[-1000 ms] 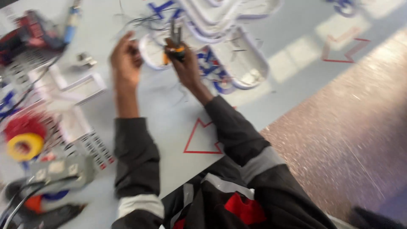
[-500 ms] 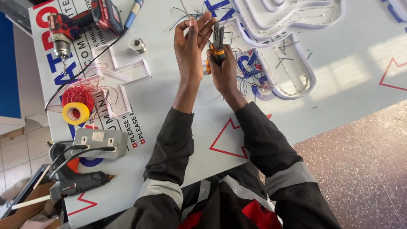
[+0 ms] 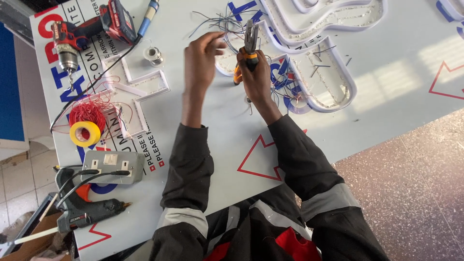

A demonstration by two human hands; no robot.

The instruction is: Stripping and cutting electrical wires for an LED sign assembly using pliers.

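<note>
Dark grey work jacket, pale reflective sleeve bands, red panel at front

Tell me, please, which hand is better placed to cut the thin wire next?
The right hand, probably: it already grips the orange-handled pliers upright beside the wire, which the left hand pinches in its fingertips.

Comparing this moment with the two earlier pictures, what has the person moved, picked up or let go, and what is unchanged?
Mostly the head camera swung, so the whole table sits differently in view. The left hand has spread a little away from the right hand, still pinching thin wire. The right hand keeps its grip on the orange-handled pliers, tips up. Nothing was picked up or released. The drill, yellow tape roll and glue gun lie as before.
</note>
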